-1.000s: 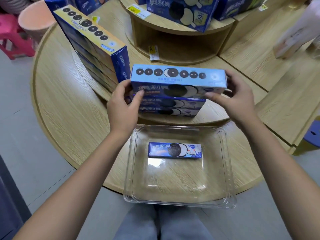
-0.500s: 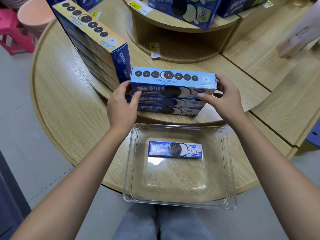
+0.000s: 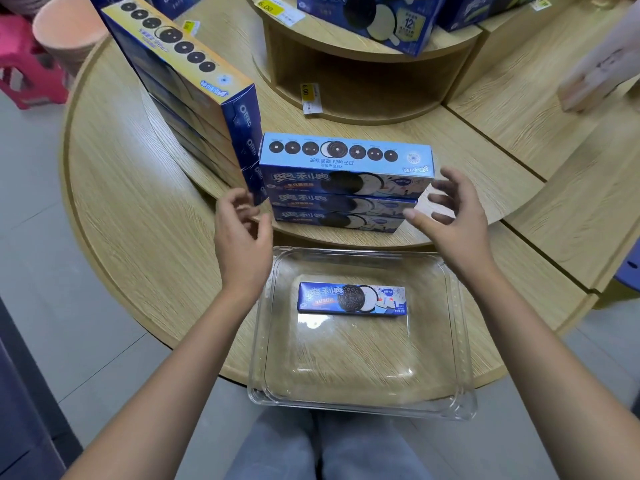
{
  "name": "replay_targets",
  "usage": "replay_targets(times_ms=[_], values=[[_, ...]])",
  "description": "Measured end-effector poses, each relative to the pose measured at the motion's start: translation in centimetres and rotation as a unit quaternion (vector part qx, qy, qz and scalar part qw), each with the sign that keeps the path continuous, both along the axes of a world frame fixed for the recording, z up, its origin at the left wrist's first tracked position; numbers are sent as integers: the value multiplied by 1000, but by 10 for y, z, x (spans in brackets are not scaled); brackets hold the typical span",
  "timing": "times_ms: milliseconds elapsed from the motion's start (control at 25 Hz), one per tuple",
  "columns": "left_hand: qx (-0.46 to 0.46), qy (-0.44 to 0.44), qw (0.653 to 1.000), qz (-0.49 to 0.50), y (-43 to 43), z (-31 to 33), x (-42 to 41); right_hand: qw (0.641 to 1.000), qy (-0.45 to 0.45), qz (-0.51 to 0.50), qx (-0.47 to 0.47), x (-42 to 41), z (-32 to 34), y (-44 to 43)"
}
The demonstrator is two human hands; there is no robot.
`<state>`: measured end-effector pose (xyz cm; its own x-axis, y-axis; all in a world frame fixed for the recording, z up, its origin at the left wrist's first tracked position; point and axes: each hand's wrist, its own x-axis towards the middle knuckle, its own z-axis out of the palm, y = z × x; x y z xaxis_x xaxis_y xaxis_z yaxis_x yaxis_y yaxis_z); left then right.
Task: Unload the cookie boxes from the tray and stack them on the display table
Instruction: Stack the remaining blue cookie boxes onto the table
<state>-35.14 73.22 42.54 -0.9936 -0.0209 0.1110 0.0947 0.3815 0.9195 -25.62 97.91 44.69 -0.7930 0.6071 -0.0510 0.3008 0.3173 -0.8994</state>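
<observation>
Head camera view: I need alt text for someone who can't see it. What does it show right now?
Two bare hands, the left hand and the right hand, hover open on either side of a three-high stack of blue cookie boxes on the round wooden display table. In front, a clear plastic tray holds one last cookie box.

The table [image 3: 138, 209] is pale wood-grain, matt. The tray [image 3: 460, 341] is clear plastic, glossy with glare. The boxes [image 3: 346, 181] look like printed cardboard with a slight sheen; the floor [image 3: 31, 258] looks smooth.
</observation>
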Motion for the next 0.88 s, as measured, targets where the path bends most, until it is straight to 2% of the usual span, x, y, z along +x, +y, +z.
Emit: replay_targets(times_ms=[80,160,280,360,440,520,640,880], values=[[8,-36,999,-7,-4,-18,26,999,20,-36,-22,22,-16,-7],[-21,-119,990,-69,-3,-40,55,997,9,-58,-48,42,-37,-16],[-98,-262,945,-169,2,-82,78,990,-116,-49,-64,64,-74,-29],[-133,-311,920,-199,7,-102,80,973,-216,-43,-76,71,-96,-32],[-134,-344,909,-192,13,-112,76,952,-297,-28,-71,73,-110,-32],[-121,-373,903,-174,18,-119,71,940,-328,-15,-88,70,-118,-34],[-98,-399,900,-143,23,-125,68,934,-328,-17,-142,65,-128,-35],[-27,-440,895,-67,19,-123,75,932,-334,-43,-133,67,-128,-37]])
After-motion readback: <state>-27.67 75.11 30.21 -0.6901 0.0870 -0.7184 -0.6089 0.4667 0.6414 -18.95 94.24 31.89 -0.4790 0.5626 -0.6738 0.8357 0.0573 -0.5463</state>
